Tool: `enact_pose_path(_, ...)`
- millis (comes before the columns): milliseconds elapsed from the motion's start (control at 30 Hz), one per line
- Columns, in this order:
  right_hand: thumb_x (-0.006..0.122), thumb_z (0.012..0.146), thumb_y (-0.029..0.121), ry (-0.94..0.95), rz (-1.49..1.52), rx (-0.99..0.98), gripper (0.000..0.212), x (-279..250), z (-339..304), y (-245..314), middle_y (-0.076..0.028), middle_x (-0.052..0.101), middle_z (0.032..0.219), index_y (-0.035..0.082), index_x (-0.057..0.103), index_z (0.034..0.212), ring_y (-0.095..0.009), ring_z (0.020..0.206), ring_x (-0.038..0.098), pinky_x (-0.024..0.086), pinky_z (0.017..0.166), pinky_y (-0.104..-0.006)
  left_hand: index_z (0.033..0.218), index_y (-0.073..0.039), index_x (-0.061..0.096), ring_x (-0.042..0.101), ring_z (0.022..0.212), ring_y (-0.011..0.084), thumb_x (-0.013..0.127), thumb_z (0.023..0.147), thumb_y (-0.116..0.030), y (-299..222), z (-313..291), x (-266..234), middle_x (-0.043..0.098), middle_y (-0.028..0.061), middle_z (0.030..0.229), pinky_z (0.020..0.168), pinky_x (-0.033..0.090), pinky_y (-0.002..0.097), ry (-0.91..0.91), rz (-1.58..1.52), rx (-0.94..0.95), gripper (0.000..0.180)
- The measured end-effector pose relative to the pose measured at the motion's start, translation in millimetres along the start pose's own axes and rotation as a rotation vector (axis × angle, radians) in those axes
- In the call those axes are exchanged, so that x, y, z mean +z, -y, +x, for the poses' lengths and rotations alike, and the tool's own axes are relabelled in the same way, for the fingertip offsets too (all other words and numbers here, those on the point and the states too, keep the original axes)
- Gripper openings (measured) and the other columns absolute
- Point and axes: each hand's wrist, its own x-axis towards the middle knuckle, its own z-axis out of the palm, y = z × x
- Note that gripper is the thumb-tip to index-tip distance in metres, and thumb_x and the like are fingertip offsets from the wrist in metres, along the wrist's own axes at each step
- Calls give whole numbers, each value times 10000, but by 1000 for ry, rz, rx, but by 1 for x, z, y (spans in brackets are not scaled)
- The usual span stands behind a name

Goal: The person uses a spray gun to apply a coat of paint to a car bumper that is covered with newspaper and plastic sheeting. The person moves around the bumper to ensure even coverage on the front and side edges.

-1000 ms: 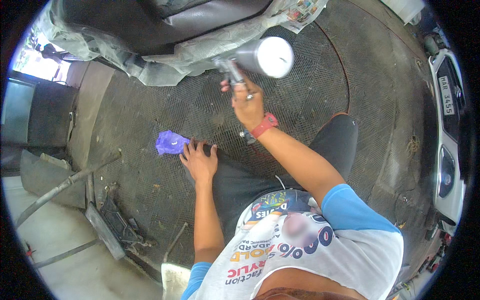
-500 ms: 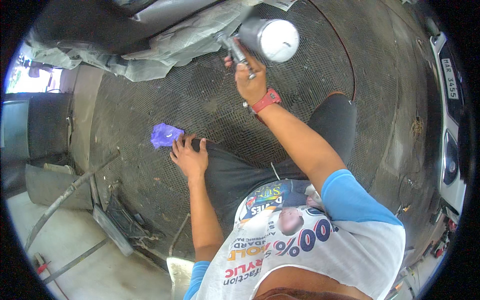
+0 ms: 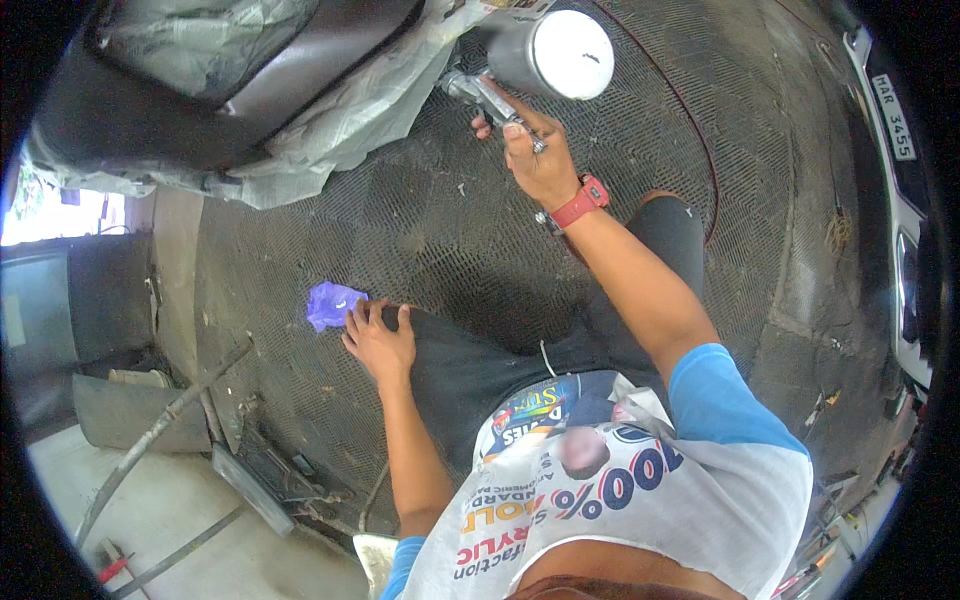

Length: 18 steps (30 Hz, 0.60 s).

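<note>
At twelve o'clock, the person's right grip (image 3: 545, 160) is wrapped around the handle of a metal spray gun (image 3: 488, 98), its nose pointing toward ten o'clock. The gun's cup (image 3: 520, 60) sits above the body, toward one o'clock, with its white lid (image 3: 578, 55) facing up, probably so the contents feed down by their own weight. The arm reaches well forward, presumably to bring the nose near the dark car panel (image 3: 345, 65) at eleven. Pale masking sheeting (image 3: 370, 125) skirts that panel, likely to shield what lies beneath from spray.

At eight o'clock, the left grip (image 3: 385, 345) lies palm down on the left knee, fingers spread, seemingly to steady the crouch. Just beyond its fingertips is a crumpled purple cloth (image 3: 332, 307); whether they pinch its edge I cannot tell. A dark red hose (image 3: 697, 130) curves along the ribbed floor at two.
</note>
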Motion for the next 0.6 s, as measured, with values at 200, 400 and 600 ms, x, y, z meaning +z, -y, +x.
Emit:
enact_pose_path(200, 534, 1091, 235, -48, -74, 10, 438, -54, 55, 27, -75, 736, 933, 14, 604, 1462, -115, 808, 657, 556, 776, -294, 1243, -122, 723, 377, 1494, 441, 742, 917, -409, -23, -2, -8, 521, 172, 1543, 1227, 234, 638, 21, 10, 5, 436)
enact_pose_path(400, 448, 1112, 486, -130, -211, -125, 538, -114, 148, 69, -55, 759, 897, 16, 709, 1137, -68, 596, 603, 466, 482, -229, 1220, -122, 724, 370, 1496, 440, 741, 914, -405, -38, -8, -12, 520, 171, 1537, 1236, 236, 636, 10, 32, 29, 417)
enact_pose_path(600, 406, 1128, 443, -238, -395, -418, 565, -163, 243, 98, -194, 766, 1050, -37, 652, 1299, -274, 987, 684, 516, 920, -423, 1220, -138, 710, 400, 1477, 441, 758, 904, -371, -50, -19, -23, 541, 167, 1520, 1221, 263, 624, -39, 55, 35, 395)
